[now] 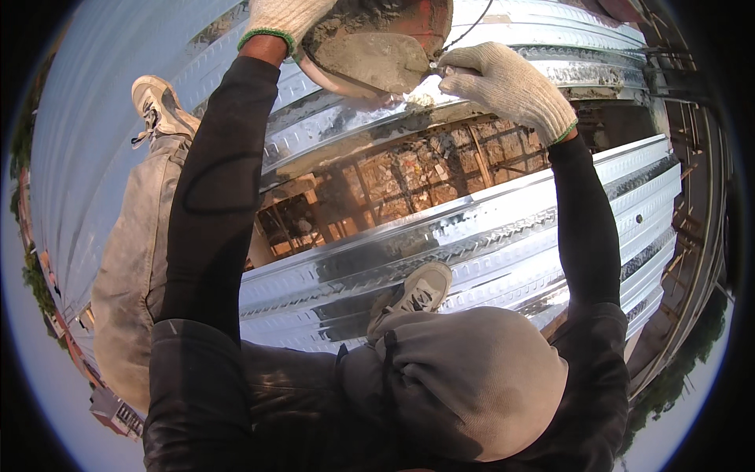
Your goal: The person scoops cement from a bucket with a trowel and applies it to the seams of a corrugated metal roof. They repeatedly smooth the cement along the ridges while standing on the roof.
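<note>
From my remote view: left hand (285,17) at the top edge, against the pan (370,39) just to its right. The trowel (370,61) lies across the pan's mouth, with the right hand (510,85) to its right. Below both, a gap (393,185) divides the sheet decking (487,236); one shoe (161,106) rests far left, another (414,293) before the gap.

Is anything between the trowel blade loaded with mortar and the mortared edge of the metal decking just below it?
Nothing visible. The mortar-coated steel trowel, held in the white-gloved right hand, hangs directly over the grey mortar strip on the corrugated metal sheet. The gloved left hand holds the round mortar pan above it.
</note>
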Demonstrator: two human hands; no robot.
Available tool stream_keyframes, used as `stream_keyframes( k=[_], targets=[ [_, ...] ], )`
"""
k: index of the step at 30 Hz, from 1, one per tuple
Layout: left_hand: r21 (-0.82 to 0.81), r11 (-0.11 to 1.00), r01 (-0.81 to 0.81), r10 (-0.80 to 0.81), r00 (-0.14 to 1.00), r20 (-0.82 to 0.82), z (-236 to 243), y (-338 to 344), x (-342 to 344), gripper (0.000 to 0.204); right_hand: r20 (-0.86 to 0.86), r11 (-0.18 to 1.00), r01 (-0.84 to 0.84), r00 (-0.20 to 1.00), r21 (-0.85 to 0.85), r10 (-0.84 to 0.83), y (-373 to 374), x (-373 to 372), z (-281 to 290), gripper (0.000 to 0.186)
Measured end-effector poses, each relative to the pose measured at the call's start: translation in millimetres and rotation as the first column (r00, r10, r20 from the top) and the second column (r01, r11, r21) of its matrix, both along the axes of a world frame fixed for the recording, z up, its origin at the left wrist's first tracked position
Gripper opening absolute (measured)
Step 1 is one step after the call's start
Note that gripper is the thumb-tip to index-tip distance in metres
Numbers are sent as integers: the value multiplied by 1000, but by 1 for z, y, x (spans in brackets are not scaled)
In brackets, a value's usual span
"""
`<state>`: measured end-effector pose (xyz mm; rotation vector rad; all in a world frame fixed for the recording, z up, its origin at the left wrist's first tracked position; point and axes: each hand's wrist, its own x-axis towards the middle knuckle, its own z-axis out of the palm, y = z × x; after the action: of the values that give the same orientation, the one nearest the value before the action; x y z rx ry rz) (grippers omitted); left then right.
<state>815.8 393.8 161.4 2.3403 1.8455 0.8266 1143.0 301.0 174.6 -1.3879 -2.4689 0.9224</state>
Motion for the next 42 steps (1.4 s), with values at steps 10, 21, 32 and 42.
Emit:
stream_keyframes(
  k=[10,21,32,42],
  targets=[
    [-169,952,-256,271,960,76,-24,6,-121,47,-28,986,-98,995,-137,95,-126,25,19,46],
    [-215,944,-250,281,951,127,-45,4,-124,47,-150,50,-142,959,-989,-240,-82,64,-81,59],
    [-217,931,-292,322,940,115,-44,-3,-141,48,80,954,-290,952,-72,295,-110,16,-73,29],
    [-222,929,-297,330,935,131,-46,-3,-145,48,376,929,-321,896,183,235,-70,43,-138,30]
  ],
)
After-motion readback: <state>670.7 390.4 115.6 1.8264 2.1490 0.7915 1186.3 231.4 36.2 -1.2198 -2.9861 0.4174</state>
